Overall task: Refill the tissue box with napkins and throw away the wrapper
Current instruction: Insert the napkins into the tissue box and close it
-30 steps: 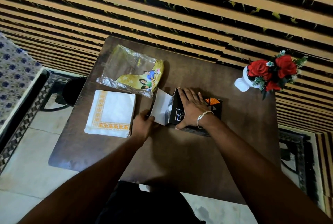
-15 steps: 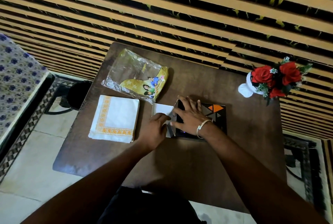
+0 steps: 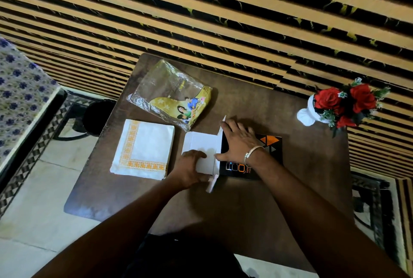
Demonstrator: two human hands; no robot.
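A black tissue box with orange triangles lies flat on the brown table. Its white end flap is folded open to the left and lies on the table. My right hand rests palm-down on the box's left end, fingers spread. My left hand presses on the open flap's near edge. A stack of white napkins with an orange border lies left of the flap. Beyond them lies the crumpled clear and yellow wrapper, which looks empty.
A white vase of red flowers stands at the table's far right corner. A dark round bin sits on the floor by the table's left edge. A striped wall runs behind the table.
The box went from tilted up on one side to lying flat, and its white flap now lies fully open on the table. My left hand moved onto the flap.
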